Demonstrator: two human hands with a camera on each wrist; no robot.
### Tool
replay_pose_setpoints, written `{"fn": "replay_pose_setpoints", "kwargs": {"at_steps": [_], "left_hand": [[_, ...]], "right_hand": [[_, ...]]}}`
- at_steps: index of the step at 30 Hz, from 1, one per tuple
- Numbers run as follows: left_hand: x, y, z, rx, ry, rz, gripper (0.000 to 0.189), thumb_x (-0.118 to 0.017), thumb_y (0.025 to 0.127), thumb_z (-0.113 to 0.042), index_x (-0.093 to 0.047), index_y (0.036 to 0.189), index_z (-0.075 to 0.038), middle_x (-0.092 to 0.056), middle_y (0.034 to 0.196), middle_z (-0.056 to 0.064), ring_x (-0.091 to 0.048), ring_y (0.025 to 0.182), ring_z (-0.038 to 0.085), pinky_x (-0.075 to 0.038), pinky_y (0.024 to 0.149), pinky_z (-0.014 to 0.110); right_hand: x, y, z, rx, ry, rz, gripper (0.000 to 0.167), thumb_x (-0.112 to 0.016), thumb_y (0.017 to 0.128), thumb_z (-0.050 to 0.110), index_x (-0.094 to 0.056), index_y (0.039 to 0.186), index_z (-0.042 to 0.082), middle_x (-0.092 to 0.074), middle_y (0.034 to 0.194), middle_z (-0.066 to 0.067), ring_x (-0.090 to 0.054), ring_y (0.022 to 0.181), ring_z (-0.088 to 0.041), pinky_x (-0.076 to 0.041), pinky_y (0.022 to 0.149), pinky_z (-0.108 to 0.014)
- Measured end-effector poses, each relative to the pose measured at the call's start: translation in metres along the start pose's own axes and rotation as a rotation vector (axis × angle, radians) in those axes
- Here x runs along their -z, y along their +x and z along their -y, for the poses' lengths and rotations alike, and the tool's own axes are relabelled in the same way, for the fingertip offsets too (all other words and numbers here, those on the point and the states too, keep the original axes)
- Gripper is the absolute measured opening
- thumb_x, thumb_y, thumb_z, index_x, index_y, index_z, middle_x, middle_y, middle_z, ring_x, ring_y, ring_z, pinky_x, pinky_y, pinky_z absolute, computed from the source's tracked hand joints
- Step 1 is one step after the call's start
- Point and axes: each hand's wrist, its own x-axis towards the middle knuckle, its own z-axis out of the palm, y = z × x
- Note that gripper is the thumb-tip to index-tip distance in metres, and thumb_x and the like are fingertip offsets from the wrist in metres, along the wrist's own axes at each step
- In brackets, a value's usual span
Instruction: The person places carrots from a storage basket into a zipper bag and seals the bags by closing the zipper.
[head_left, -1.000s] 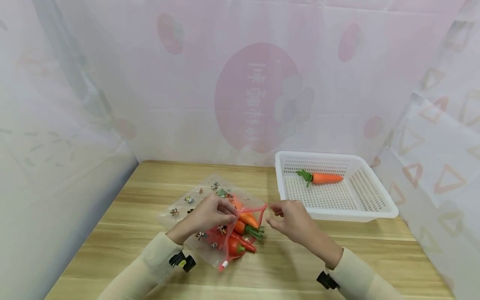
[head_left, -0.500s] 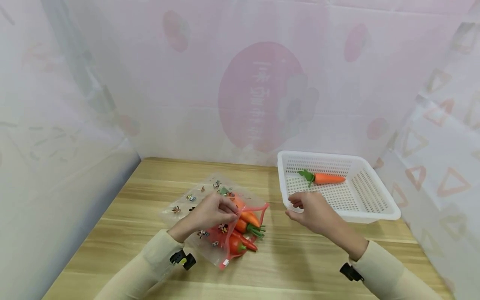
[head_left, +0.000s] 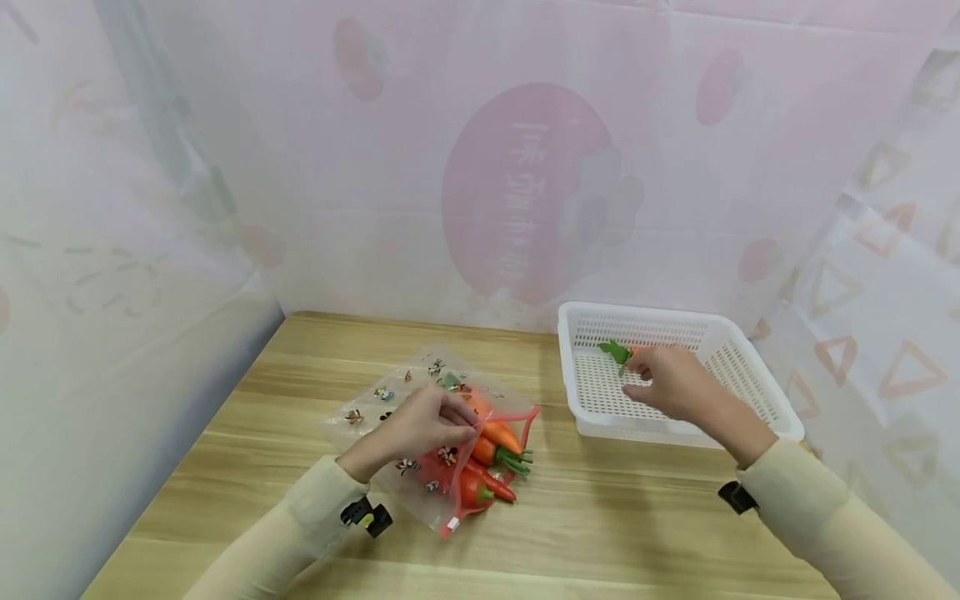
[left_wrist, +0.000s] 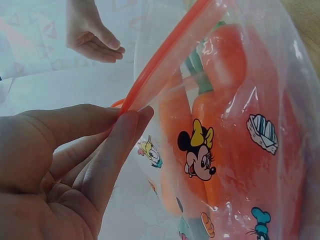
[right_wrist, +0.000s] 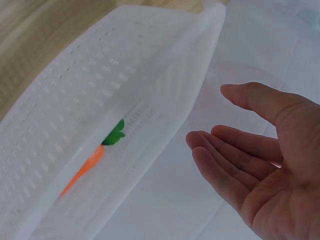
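Left hand: pinches the red rim of the clear bag.
Right hand: fingers loosely bent over the basket, holding nothing.
Bag: on the table, vegetables inside; likely limp and slippery, firmest at the rim.
Carrot: in the basket; looks light, smooth and stiff, though partly hidden; best gripped mid-body.

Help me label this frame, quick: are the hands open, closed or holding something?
Left hand: closed, pinching the red edge of the bag.
Right hand: open, holding nothing, near the basket.

Soft light; dimmer wrist views
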Motion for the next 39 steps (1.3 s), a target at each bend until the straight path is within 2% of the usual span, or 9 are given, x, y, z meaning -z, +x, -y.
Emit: {"fn": "replay_pose_setpoints", "kwargs": {"at_steps": [4, 6, 11, 14, 17, 22, 27, 32, 39], "left_hand": [[-0.001, 0.000, -0.001, 0.007, -0.001, 0.001, 0.014, -0.076, 0.098, -0.010, -0.081, 0.108, -0.002, -0.082, 0.099, 0.007, -0.078, 0.088, 0.015, -0.064, 0.074, 0.027], [-0.001, 0.000, -0.002, 0.007, 0.000, -0.001, 0.014, -0.076, 0.098, -0.010, -0.081, 0.108, -0.002, -0.082, 0.099, 0.007, -0.078, 0.088, 0.015, -0.064, 0.074, 0.027], [-0.001, 0.000, -0.002, 0.008, -0.003, -0.002, 0.014, -0.076, 0.098, -0.009, -0.081, 0.108, -0.002, -0.082, 0.099, 0.007, -0.078, 0.088, 0.015, -0.064, 0.074, 0.026], [-0.001, -0.001, -0.002, 0.007, -0.006, -0.004, 0.014, -0.076, 0.098, -0.009, -0.081, 0.108, -0.001, -0.082, 0.100, 0.007, -0.079, 0.088, 0.015, -0.065, 0.074, 0.027], [0.000, -0.002, -0.002, 0.010, -0.007, -0.008, 0.014, -0.076, 0.098, -0.009, -0.081, 0.107, -0.002, -0.082, 0.100, 0.007, -0.079, 0.089, 0.015, -0.065, 0.074, 0.026], [-0.001, -0.002, -0.002, 0.012, -0.011, -0.013, 0.014, -0.076, 0.097, -0.009, -0.081, 0.108, -0.002, -0.082, 0.100, 0.008, -0.078, 0.088, 0.014, -0.064, 0.075, 0.026], [-0.003, -0.003, -0.004, 0.002, -0.014, -0.018, 0.013, -0.076, 0.097, -0.008, -0.081, 0.107, -0.001, -0.082, 0.100, 0.008, -0.079, 0.087, 0.014, -0.064, 0.073, 0.026], [-0.003, -0.003, -0.005, 0.012, -0.006, -0.021, 0.013, -0.076, 0.097, -0.007, -0.081, 0.108, -0.001, -0.082, 0.100, 0.008, -0.078, 0.087, 0.014, -0.065, 0.073, 0.027], [-0.004, -0.004, -0.007, 0.007, 0.011, -0.022, 0.014, -0.076, 0.097, -0.008, -0.081, 0.109, -0.003, -0.082, 0.100, 0.006, -0.079, 0.087, 0.015, -0.065, 0.073, 0.026]], "right_hand": [[0.010, 0.011, -0.022, -0.001, -0.015, 0.041, 0.015, -0.082, 0.087, 0.010, -0.073, 0.089, -0.002, -0.078, 0.093, -0.018, -0.076, 0.088, -0.034, -0.061, 0.083, -0.055], [0.014, 0.017, -0.033, 0.006, -0.029, 0.070, 0.012, -0.081, 0.087, 0.008, -0.072, 0.087, -0.001, -0.073, 0.082, -0.013, -0.069, 0.076, -0.028, -0.060, 0.069, -0.045], [0.019, 0.035, -0.051, -0.021, -0.080, 0.142, 0.030, -0.081, 0.085, 0.005, -0.055, 0.070, 0.009, -0.039, 0.064, 0.002, -0.034, 0.060, -0.013, -0.030, 0.056, -0.028], [0.021, 0.049, -0.058, -0.050, -0.118, 0.190, 0.023, -0.081, 0.085, 0.005, -0.061, 0.074, 0.005, -0.050, 0.066, 0.000, -0.040, 0.061, -0.014, -0.037, 0.056, -0.028], [0.022, 0.064, -0.064, -0.073, -0.133, 0.255, 0.013, -0.081, 0.088, 0.008, -0.072, 0.089, -0.002, -0.066, 0.080, -0.009, -0.053, 0.070, -0.020, -0.051, 0.064, -0.035], [0.020, 0.081, -0.079, -0.055, -0.118, 0.324, 0.020, -0.082, 0.090, 0.009, -0.076, 0.104, -0.005, -0.072, 0.098, -0.017, -0.061, 0.085, -0.026, -0.057, 0.078, -0.044], [0.011, 0.092, -0.091, -0.065, -0.132, 0.399, 0.020, -0.081, 0.091, 0.008, -0.072, 0.102, -0.006, -0.068, 0.097, -0.017, -0.058, 0.086, -0.026, -0.056, 0.078, -0.041], [-0.001, 0.100, -0.101, -0.079, -0.180, 0.436, 0.013, -0.084, 0.089, 0.008, -0.071, 0.091, 0.005, -0.068, 0.095, -0.010, -0.055, 0.087, -0.024, -0.053, 0.075, -0.036], [-0.019, 0.103, -0.113, 0.044, -0.326, 0.441, 0.021, -0.089, 0.084, 0.008, -0.072, 0.097, 0.003, -0.073, 0.095, -0.009, -0.061, 0.084, -0.022, -0.059, 0.078, -0.039]]}}
